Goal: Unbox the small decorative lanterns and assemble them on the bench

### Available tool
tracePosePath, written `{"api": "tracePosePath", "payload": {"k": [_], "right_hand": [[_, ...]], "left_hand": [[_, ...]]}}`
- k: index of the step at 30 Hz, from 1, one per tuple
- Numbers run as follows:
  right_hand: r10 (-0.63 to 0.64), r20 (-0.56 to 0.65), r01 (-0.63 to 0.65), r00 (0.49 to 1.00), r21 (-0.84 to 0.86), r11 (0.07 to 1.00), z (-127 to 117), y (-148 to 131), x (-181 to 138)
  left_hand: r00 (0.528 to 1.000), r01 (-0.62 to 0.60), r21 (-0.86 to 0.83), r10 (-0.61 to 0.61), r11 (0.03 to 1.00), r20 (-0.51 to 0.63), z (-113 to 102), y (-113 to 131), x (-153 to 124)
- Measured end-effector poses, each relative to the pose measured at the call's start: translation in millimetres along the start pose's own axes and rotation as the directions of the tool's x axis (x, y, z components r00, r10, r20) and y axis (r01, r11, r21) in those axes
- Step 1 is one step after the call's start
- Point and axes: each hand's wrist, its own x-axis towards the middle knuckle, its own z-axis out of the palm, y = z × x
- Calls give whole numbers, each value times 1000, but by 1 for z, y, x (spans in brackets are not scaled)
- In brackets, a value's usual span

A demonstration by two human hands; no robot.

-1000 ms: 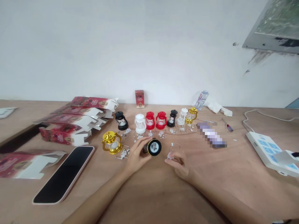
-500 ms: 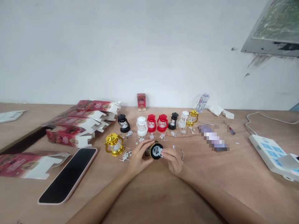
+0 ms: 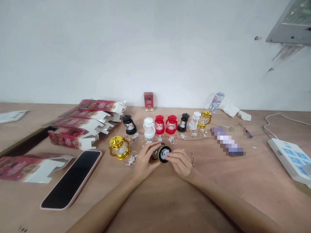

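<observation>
My left hand (image 3: 145, 161) grips a mini lantern (image 3: 159, 156) lying on its side, its round black base with a gold rim facing me. Against the open battery compartment in that base, the fingertips of my right hand (image 3: 181, 163) pinch a small pale battery cover (image 3: 166, 155), partly hidden by the fingers. A gold lantern (image 3: 119, 148) stands left of my hands. Beyond them is a row of lanterns, among them a white one (image 3: 149, 127), a red one (image 3: 171, 125) and a black one (image 3: 183, 123). Small white parts and bent wire handles (image 3: 193, 157) lie in front of the row.
Flattened red boxes (image 3: 73, 122) and a phone (image 3: 71, 181) are on the left. One small red box (image 3: 148, 102) stands by the wall. To the right lie a blurred purple packet (image 3: 225, 141), a plastic bottle (image 3: 216, 103), crumpled tissue (image 3: 230, 110) and a power strip (image 3: 289, 158) with its cable.
The battery cover has moved in closer against the lantern's base, and my right fingers are now further over it. The whole view has shifted slightly.
</observation>
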Motion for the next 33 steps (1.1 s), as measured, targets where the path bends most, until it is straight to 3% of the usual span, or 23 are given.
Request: {"api": "tracePosePath", "payload": {"k": [9,13,17,25,30,33], "right_hand": [[45,-34,-43,998,75,996,3,-1,-3],[49,-35,-48,998,26,998,2,-2,-2],[58,-11,-58,998,-34,998,0,-2,-2],[79,46,-81,996,40,996,-1,-2,-4],[323,-15,-321,946,74,944,-1,-4,-3],[439,107,-452,892,266,852,-1,-1,-1]], "left_hand": [[1000,1,15,-1,1000,20,0,-2,0],[999,-9,9,8,1000,37,1,-1,-1],[999,-14,0,14,1000,46,0,0,0],[999,-31,25,30,999,21,-2,0,0],[996,-82,69,79,994,36,-3,-1,0],[992,-122,129,119,984,32,-4,-4,-1]]}}
